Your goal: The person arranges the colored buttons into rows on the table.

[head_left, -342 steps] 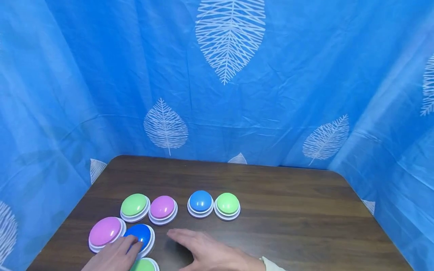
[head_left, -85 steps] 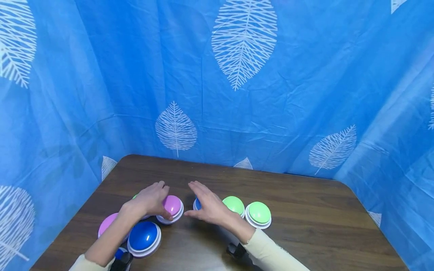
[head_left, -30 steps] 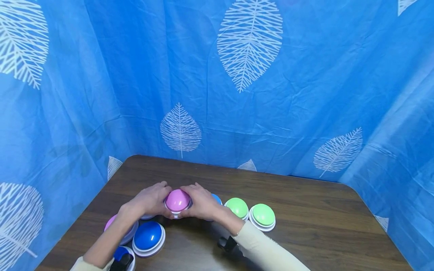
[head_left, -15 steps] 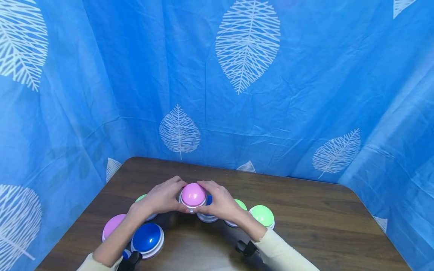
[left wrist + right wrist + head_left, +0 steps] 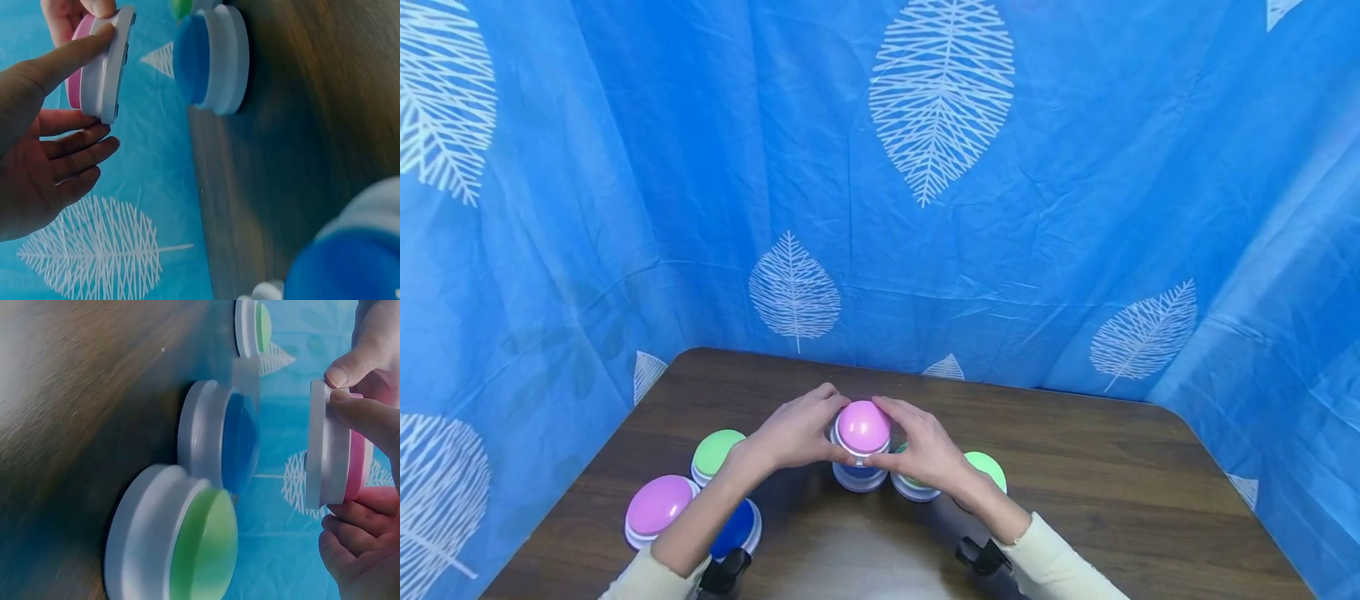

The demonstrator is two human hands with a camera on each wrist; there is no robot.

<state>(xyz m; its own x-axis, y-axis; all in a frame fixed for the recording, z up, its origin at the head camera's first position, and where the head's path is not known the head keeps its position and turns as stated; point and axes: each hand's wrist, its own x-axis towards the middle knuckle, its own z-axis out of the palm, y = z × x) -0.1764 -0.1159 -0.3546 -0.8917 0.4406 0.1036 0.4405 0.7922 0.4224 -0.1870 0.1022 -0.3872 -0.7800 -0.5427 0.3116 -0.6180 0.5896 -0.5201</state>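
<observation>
Both hands hold a pink push button [image 5: 863, 427] with a white round base, dome upward. My left hand [image 5: 799, 429] grips its left side and my right hand [image 5: 927, 448] its right, thumbs at the near edge of the base. In the left wrist view, the white base [image 5: 103, 78] hangs clear of the table, with small feet on its underside. Under it stands a blue button [image 5: 240, 444], a visible gap apart from it. Close to the right of the blue one is a green button [image 5: 916, 490], partly covered by my right hand in the head view.
Another green button [image 5: 987, 468] stands farther right, behind my right wrist. On the left side are a green button [image 5: 718, 452], a large pink button [image 5: 660, 504] and a large blue button [image 5: 735, 529], partly behind my left forearm. A leaf-patterned blue curtain [image 5: 880, 208] surrounds the wooden table [image 5: 1075, 483].
Hands that were apart around the pink button have gripped it, lifted it and carried it right, over the blue button. Since the oldest frame, another green button has joined the right-hand row.
</observation>
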